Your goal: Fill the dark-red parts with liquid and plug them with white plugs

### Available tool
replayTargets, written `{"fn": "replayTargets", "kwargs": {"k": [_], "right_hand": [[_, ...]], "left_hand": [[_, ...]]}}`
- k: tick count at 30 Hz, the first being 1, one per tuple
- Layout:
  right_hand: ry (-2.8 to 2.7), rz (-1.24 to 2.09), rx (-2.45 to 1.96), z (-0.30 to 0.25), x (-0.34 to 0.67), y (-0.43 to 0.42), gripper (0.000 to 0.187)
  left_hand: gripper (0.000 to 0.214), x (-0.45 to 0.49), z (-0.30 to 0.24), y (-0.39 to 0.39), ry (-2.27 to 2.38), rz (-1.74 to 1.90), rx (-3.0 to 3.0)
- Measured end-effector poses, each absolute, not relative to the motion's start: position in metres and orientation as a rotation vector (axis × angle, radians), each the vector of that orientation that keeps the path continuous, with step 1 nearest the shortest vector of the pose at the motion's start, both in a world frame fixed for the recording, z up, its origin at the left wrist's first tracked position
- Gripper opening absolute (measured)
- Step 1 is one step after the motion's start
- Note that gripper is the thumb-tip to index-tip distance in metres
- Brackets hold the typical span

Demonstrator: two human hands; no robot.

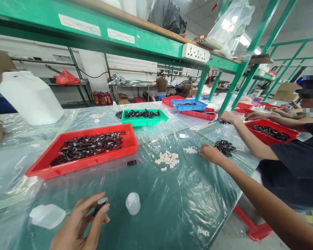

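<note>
Left hand [78, 222] raised at near surface edge, fingers clamped on dark vial [100, 205]; right hand [211, 153] stretched out, fingers curled together.

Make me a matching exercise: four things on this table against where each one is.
1 small dark cylindrical vial
2 small white round plastic bottle
3 green plastic tray
4 pile of small white plastic caps

A right of the red plastic tray
B beyond the red plastic tray
C in the left hand
D just right of the left hand

Pairs: 1-C, 2-D, 3-B, 4-A
</note>
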State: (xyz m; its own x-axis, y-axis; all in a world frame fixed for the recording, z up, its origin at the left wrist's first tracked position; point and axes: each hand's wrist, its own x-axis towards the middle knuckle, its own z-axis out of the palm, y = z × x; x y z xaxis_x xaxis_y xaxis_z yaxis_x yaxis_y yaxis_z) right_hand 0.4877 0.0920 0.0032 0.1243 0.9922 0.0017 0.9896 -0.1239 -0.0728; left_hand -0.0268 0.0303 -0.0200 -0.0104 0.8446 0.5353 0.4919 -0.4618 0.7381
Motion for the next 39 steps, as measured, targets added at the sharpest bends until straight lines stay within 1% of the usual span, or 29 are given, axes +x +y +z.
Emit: {"fn": "replayTargets", "kwargs": {"k": [3,5,8,9,12,14,17,23,27,30,34,39], "right_hand": [[-2.012,0.076,-2.169,0.018,0.461,0.078,0.025],[-2.023,0.123,-1.96,0.03,0.429,0.064,0.023],[-2.087,0.348,-1.478,0.049,0.36,0.04,0.03],[-2.099,0.451,-1.314,0.055,0.335,0.032,0.03],[-2.093,0.763,-0.954,0.069,0.264,0.017,0.019],[-2.062,0.917,-0.839,0.07,0.229,0.016,0.014],[-2.011,1.058,-0.776,0.065,0.202,0.023,0.01],[-1.895,1.253,-0.725,0.054,0.195,0.029,0.011],[-1.807,1.403,-0.707,0.054,0.193,0.029,0.011],[-1.733,1.574,-0.682,0.053,0.193,0.033,0.011],[-1.623,1.826,-0.636,0.048,0.194,0.04,0.018],[-1.531,1.925,-0.637,0.04,0.194,0.044,0.015]], "left_hand": [[0.02,-0.026,-0.006,0.022,1.277,1.47,2.028],[0.015,-0.024,0.002,0.015,1.195,1.49,2.036],[0.019,-0.019,0.009,0.01,1.162,1.474,2.034],[0.02,-0.018,0.011,0.009,1.15,1.473,2.028],[0.025,-0.016,0.014,0.006,1.093,1.46,2.019],[0.027,-0.016,0.015,0.004,1.032,1.447,2.014],[0.027,-0.016,0.015,0.002,0.955,1.456,1.967],[0.014,-0.014,0.016,0.0,0.895,1.474,1.837],[0.013,-0.013,0.017,-0.001,0.865,1.475,1.808],[0.012,-0.012,0.014,-0.002,0.844,1.47,1.795],[0.013,-0.01,0.011,-0.004,0.815,1.466,1.781],[0.015,-0.01,0.006,-0.004,0.812,1.467,1.778]]}}
